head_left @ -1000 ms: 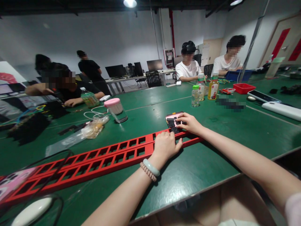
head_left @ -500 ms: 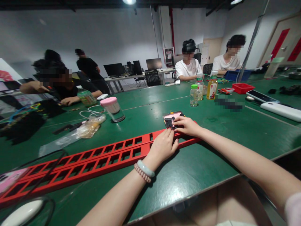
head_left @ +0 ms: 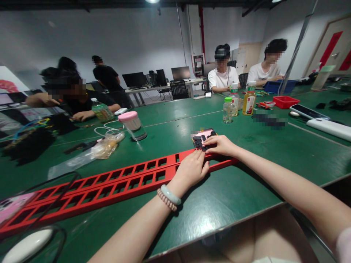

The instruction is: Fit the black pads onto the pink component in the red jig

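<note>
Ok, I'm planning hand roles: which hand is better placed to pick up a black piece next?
Probably the right hand: it sits right by the black pieces, while the left hand lies mostly across the red frame.

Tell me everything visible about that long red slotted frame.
The red slotted frame is long, shallow and plastic-looking, with two parallel rows of four-sided openings divided by a lengthwise line. It lies slantwise on the green table. A pink patterned piece covers its left end, a black cord crosses it, and the left hand lies across it near its partly hidden right end.
</note>
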`<state>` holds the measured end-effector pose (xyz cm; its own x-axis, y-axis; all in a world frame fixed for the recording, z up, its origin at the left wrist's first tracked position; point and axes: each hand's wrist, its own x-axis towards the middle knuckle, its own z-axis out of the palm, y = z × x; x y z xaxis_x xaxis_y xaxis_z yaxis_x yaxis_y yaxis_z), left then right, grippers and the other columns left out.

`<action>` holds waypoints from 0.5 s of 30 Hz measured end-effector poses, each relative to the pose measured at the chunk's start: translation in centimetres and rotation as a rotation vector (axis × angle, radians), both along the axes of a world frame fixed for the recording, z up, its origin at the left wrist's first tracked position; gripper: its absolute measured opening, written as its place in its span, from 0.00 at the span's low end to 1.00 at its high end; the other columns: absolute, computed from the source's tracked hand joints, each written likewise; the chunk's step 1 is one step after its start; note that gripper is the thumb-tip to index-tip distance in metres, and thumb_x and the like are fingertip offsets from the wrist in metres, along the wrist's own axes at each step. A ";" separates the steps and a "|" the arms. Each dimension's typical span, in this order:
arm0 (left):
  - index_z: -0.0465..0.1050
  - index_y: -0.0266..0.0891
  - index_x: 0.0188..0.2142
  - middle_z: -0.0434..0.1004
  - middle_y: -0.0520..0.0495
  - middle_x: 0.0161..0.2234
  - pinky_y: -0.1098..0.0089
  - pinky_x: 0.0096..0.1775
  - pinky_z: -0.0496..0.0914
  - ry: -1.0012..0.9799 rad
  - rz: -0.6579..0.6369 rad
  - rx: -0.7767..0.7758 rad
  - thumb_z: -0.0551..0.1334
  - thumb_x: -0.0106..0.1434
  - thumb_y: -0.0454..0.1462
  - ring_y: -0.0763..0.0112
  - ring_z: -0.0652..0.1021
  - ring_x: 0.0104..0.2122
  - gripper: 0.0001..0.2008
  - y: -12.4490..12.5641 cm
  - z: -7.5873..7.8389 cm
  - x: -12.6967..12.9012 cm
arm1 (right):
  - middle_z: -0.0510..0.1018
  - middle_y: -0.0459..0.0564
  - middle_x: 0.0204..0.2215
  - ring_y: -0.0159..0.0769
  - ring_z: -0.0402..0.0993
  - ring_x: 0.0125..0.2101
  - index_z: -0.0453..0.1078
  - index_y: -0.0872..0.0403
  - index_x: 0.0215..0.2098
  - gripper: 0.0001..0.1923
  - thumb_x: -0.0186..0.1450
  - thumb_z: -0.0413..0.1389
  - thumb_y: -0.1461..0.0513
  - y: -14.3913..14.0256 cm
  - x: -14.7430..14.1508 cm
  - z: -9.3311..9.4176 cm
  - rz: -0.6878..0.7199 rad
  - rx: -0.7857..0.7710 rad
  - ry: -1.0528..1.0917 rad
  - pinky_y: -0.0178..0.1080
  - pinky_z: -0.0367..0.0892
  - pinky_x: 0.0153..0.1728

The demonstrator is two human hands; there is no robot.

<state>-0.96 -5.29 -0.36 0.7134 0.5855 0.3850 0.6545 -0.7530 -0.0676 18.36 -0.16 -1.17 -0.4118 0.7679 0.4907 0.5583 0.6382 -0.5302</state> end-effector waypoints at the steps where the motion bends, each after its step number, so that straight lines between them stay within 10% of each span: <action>1: 0.62 0.29 0.51 0.68 0.35 0.50 0.61 0.53 0.63 0.003 0.007 0.007 0.49 0.64 0.39 0.60 0.70 0.51 0.20 0.0 0.0 0.0 | 0.77 0.51 0.41 0.37 0.73 0.43 0.74 0.53 0.41 0.17 0.53 0.61 0.60 0.0 0.0 -0.1 -0.001 -0.015 0.003 0.38 0.65 0.48; 15: 0.64 0.28 0.49 0.69 0.35 0.49 0.62 0.52 0.65 0.033 0.027 0.011 0.49 0.64 0.40 0.59 0.71 0.50 0.19 -0.2 0.2 0.0 | 0.78 0.47 0.40 0.37 0.74 0.41 0.74 0.51 0.42 0.18 0.51 0.62 0.59 0.1 0.2 -0.3 -0.020 -0.156 0.017 0.37 0.66 0.46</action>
<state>-0.96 -5.53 -0.17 0.7099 0.6006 0.3679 0.6719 -0.7342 -0.0980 18.51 -0.09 -1.43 -0.3885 0.8431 0.3719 0.5600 0.5366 -0.6313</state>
